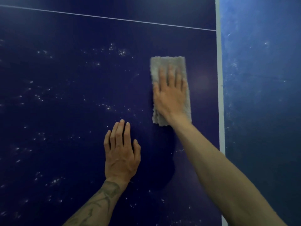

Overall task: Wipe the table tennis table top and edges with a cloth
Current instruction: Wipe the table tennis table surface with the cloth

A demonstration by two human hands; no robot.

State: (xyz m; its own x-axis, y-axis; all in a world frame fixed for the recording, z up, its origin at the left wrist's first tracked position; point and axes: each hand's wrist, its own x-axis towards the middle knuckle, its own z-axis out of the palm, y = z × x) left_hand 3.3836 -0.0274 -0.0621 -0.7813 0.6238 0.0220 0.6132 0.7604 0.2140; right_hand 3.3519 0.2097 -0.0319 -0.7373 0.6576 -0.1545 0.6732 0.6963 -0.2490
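The dark blue table tennis table top [68, 75] fills most of the view, dotted with white specks of dust. A folded grey cloth [167, 66] lies flat on it near the right side. My right hand [170, 95] presses on the cloth with straight, spread fingers, covering its lower half. My left hand [121, 152] rests flat on the bare table, below and to the left of the cloth, fingers straight and together.
A white edge line [219, 79] runs down the table's right side, and a thin white line [114, 19] crosses the top far from me. Beyond the right edge lies a scuffed blue floor [260, 79].
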